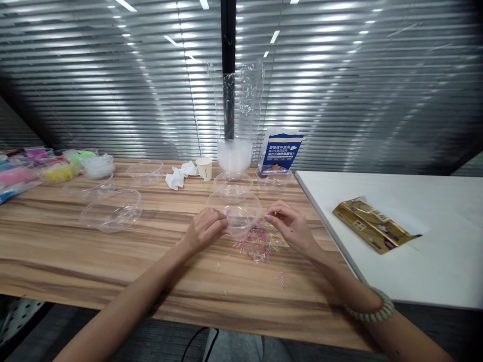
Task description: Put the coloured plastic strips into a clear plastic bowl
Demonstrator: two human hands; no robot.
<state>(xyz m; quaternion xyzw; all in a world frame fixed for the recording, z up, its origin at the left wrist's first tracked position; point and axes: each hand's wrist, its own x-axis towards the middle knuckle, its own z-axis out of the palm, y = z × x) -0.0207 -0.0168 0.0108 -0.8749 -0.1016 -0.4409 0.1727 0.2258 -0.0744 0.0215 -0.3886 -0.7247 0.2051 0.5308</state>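
Observation:
In front of me a clear plastic bowl stands on the wood-grain table. A loose pile of small pink, purple and yellow tube-like pieces lies just this side of it, and a few stray bits are scattered nearer me. At the bowl's left side is my left hand, fingers curled together with the tips against or close to the wall. My right hand pinches thumb and forefinger at the right rim, over the pile's edge. Whatever sits between either hand's fingertips is too small or hidden to name.
More clear bowls stand at the left and behind. Farther back are crumpled tissues, a paper cup, a tall clear bag with white contents and a blue-white packet. Coloured bags crowd the far left; a gold wrapper lies right.

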